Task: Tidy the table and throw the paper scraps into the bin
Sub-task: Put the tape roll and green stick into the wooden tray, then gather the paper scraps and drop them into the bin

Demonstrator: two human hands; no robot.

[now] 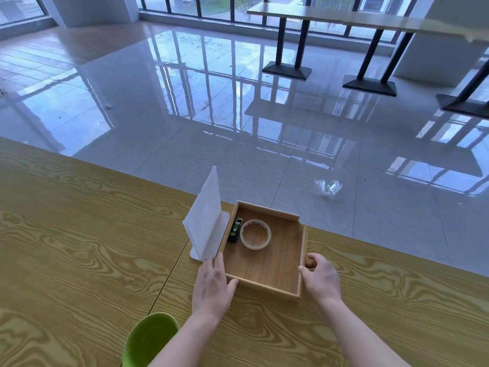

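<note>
Table (79,247): 1 wooden tray (302,250) | inside: 1 tape roll (255,237), 1 lighter (236,229) | hands: left (213,286), right (321,278) grasping tray sides

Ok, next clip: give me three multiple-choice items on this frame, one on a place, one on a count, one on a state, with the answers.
1. Where does the tape roll lie?
A. Inside the wooden tray
B. On the floor
C. On top of the green bin

2. How many things lie in the tray?
A. None
B. Two
C. Five

3. How do the hands meet the tray?
A. Both are far from it
B. Only one touches it
C. One on each side

Answers:
1 A, the roll rests on the tray's floor beside a small green and black packet.
2 B, only roll and packet show.
3 C, the left hand and right hand rest against opposite walls.
</note>
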